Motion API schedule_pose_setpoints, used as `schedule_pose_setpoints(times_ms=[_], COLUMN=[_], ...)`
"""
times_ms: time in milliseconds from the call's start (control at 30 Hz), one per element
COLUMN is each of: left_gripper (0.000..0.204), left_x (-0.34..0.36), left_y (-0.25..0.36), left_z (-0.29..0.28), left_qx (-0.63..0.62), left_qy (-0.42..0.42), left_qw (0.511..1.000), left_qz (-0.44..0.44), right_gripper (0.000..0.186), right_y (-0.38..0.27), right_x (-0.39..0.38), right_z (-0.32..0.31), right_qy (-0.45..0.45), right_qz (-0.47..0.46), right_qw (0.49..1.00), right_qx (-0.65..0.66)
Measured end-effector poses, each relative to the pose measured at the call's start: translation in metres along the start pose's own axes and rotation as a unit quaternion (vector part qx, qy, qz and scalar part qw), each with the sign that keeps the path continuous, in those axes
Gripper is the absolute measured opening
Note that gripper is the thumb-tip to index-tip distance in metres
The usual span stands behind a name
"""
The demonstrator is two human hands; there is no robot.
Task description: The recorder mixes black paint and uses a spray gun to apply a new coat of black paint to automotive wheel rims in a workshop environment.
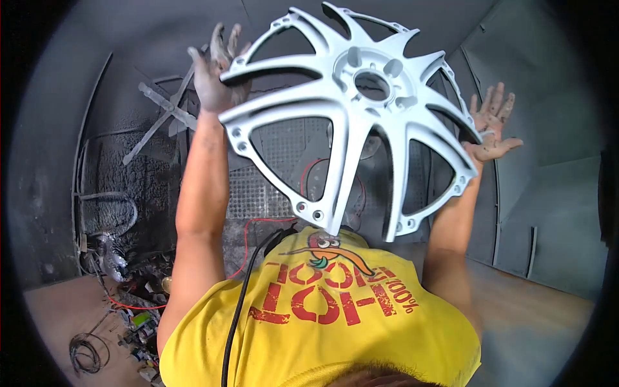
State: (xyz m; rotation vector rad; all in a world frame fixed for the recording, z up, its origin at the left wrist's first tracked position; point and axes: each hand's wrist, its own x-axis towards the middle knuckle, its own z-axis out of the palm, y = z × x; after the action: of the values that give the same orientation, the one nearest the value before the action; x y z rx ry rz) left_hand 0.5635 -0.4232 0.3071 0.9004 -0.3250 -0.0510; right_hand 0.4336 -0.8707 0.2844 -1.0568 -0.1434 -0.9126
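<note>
A silver-white alloy wheel centre [345,106], with several split spokes and a round hub hole, is raised in front of me, tilted. Its left spoke ends lie against the palm of my left hand [216,80], whose grey-dusted fingers point up and stand apart. At the opposite edge, my right hand [493,126] bears on the spoke ends with its palm, fingers spread and smudged grey. The wheel centre is held between both palms, with no fingers wrapped round it. Parts of both hands are hidden behind its edges.
To the left is a grey cross-shaped stand [169,109]. A perforated floor panel [258,187] shows beneath the wheel centre. A red hose [248,235] and a black cable [242,303] run near my body. Clutter [138,335] and a coiled cable [87,353] lie at lower left. Grey walls [541,116] surround me.
</note>
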Motion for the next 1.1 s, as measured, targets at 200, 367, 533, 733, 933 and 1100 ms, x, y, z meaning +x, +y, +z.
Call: schedule_pose_setpoints(times_ms=[200, 367, 533, 733, 933, 1100], left_gripper=[0.100, 0.099, 0.104, 0.098, 0.102, 0.106], left_x=[-0.045, -0.052, -0.055, -0.072, -0.110, -0.291], left_y=[-0.143, -0.157, -0.158, -0.148, -0.136, -0.152], left_z=[-0.110, -0.111, -0.118, -0.124, -0.126, -0.231], left_qx=[-0.112, -0.030, -0.055, -0.036, 0.065, 0.332], left_qy=[0.103, 0.110, 0.101, 0.104, 0.126, -0.028], left_qw=[0.984, 0.986, 0.984, 0.980, 0.951, 0.739], left_qz=[-0.096, -0.119, -0.138, -0.168, -0.276, -0.586], right_gripper=[0.109, 0.103, 0.107, 0.113, 0.109, 0.106], right_y=[0.100, 0.118, 0.113, 0.105, 0.169, 0.156], right_x=[-0.052, -0.072, -0.064, -0.069, -0.135, -0.266], right_z=[-0.107, -0.112, -0.111, -0.087, -0.252, -0.184], right_qy=[0.047, 0.090, 0.075, 0.096, 0.009, 0.242], right_qz=[0.172, 0.201, 0.270, 0.270, 0.296, 0.458], right_qw=[0.981, 0.971, 0.956, 0.956, 0.912, 0.854], right_qx=[0.074, 0.090, 0.087, 0.069, 0.283, 0.050])
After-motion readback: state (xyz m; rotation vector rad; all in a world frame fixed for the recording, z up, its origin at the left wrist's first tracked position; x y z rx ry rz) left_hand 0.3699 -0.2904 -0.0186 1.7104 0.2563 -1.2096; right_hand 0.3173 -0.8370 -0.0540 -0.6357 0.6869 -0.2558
